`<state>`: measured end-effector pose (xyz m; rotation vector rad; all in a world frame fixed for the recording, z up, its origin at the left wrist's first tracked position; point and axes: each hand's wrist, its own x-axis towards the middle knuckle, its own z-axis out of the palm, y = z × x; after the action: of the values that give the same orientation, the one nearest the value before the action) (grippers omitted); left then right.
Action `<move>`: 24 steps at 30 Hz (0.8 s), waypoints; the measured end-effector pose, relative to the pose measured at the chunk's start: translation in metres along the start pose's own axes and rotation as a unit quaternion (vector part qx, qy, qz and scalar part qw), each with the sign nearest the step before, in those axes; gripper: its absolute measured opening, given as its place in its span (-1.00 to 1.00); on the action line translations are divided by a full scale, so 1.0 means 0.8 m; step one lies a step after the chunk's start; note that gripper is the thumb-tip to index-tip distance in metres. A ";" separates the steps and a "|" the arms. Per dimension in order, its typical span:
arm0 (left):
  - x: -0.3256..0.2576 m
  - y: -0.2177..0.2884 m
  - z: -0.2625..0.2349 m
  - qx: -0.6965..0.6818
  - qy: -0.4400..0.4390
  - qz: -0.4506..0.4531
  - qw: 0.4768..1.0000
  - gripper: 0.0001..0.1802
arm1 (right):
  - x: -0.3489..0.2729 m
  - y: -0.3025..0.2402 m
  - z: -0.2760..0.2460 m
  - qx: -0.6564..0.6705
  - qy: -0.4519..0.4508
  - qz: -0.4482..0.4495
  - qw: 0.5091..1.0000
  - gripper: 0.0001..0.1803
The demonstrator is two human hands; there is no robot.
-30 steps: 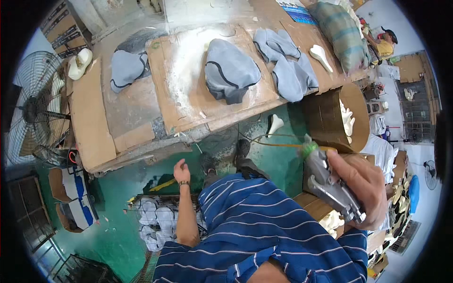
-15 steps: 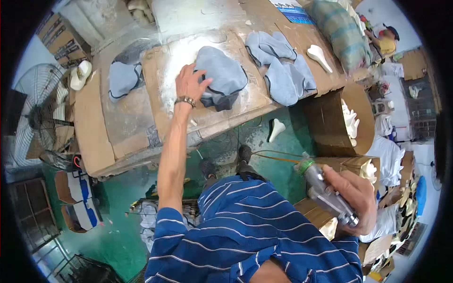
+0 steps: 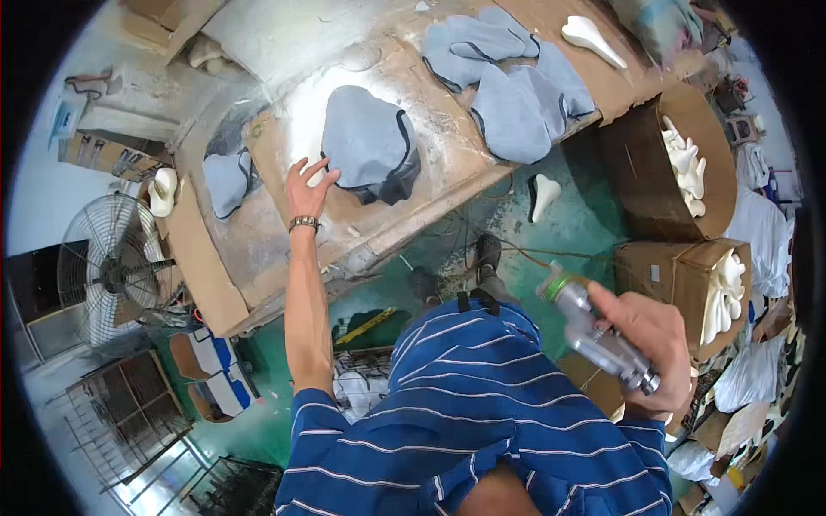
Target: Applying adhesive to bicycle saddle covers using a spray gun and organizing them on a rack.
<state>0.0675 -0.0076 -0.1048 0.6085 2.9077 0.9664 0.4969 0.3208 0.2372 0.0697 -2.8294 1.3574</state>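
Note:
My left hand [image 3: 308, 187] is open, fingers spread, at the lower left edge of a grey fabric cover [image 3: 366, 138] with black edging. I cannot tell whether the fingertips touch it. That cover lies on a cardboard sheet [image 3: 447, 142] dusted with white on the worktable, and its near side shows a darker underside. In my right hand [image 3: 654, 348], held out at my right side away from the table, is a metal spray gun [image 3: 602, 340] with a green ring at one end. Further right on the table several more grey covers [image 3: 516, 112] overlap; another grey cover [image 3: 225, 185] lies to the left.
A white saddle-shaped piece [image 3: 594, 39] lies at the table's far right, another white piece [image 3: 544, 198] on the green floor. Cartons [image 3: 628, 181] of white pieces stand right of the table. A thin hose [image 3: 559, 252] crosses the floor. A large fan [image 3: 112, 271] stands left.
My left hand has drawn back from over the cover to its lower left edge. The cover lies turned differently. The spray gun stays in my right hand; the whole view has swung round.

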 end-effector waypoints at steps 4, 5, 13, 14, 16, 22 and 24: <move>-0.009 -0.002 0.009 -0.011 0.005 -0.008 1.000 -0.46 | -0.004 0.035 -0.017 0.011 0.026 0.009 1.000 -0.16; -0.010 -0.002 0.011 -0.009 0.011 0.010 1.000 -0.46 | -0.004 0.041 -0.022 0.006 0.027 0.011 1.000 -0.16; -0.018 0.000 0.018 -0.042 0.054 -0.006 0.998 -0.46 | 0.019 0.071 -0.047 0.021 0.049 0.036 0.998 -0.19; -0.019 0.002 0.018 -0.030 0.050 -0.003 0.998 -0.47 | 0.024 0.073 -0.047 0.018 0.092 0.040 0.995 -0.22; -0.023 0.005 0.019 -0.009 0.047 -0.010 0.999 -0.46 | 0.037 0.074 -0.047 0.012 0.128 0.058 0.990 -0.24; -0.027 -0.001 0.023 -0.032 0.063 -0.019 0.997 -0.46 | 0.077 0.062 -0.043 0.022 0.123 0.054 0.991 -0.25; -0.023 -0.007 0.027 -0.043 0.061 -0.029 0.997 -0.45 | 0.088 0.055 -0.040 0.011 0.119 0.040 0.992 -0.25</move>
<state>0.0856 -0.0061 -0.1271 0.4733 2.9495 1.1535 0.4245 0.3707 0.2245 -0.1941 -2.6451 1.3121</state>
